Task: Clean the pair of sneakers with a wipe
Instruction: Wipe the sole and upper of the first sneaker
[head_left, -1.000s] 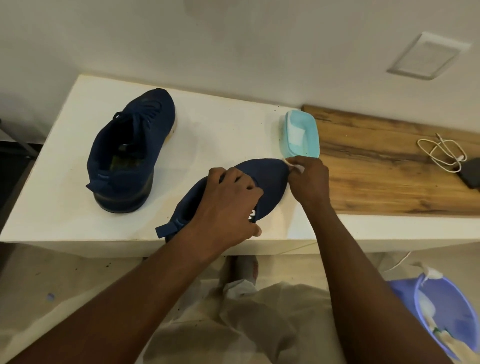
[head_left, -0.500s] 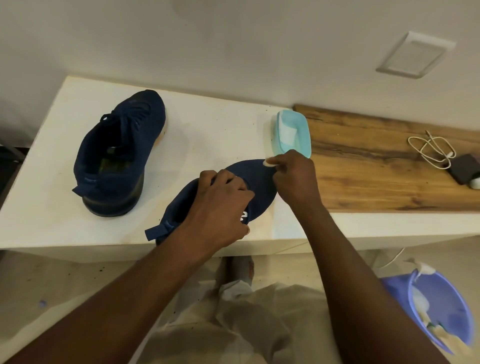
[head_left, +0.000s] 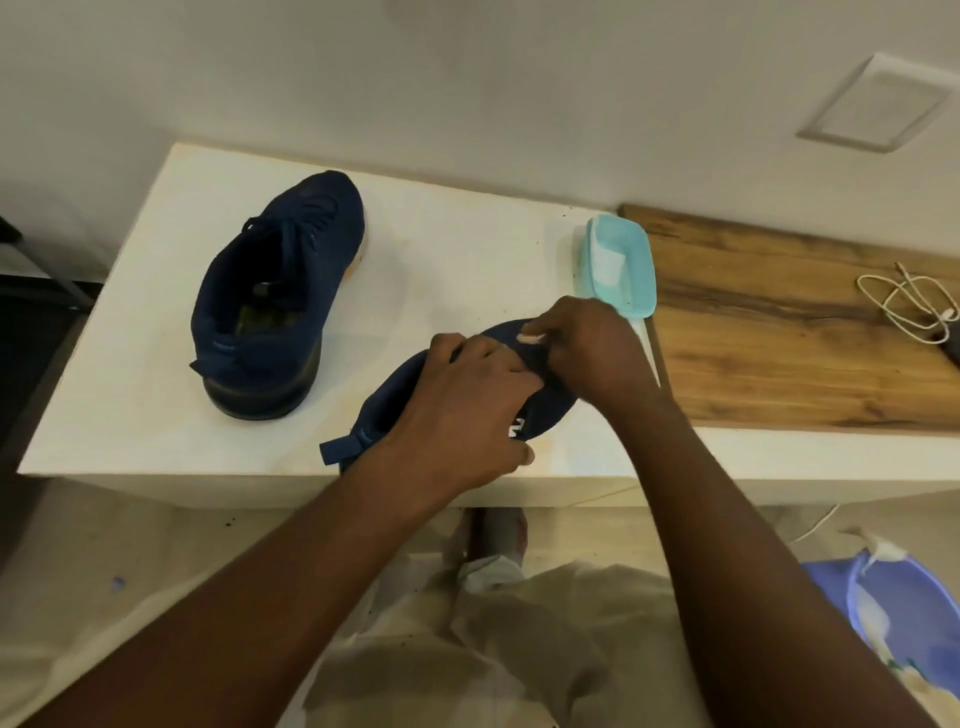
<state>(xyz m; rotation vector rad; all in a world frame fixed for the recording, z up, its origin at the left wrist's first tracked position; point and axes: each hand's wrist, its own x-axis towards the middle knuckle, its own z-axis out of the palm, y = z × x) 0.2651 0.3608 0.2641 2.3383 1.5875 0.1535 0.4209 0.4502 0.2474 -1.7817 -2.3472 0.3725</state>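
The right hand, pinching the wipe, has slid back from the toe towards the left hand, which grips the near shoe at the table edge. It looks like wiping is under way. The other shoe waits.

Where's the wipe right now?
In the head view, right of centre: the right hand pinches the wipe against the toe of the near sneaker, just in front of the light-blue tub.

A white cable lies on the wooden board; a purple bucket sits below.
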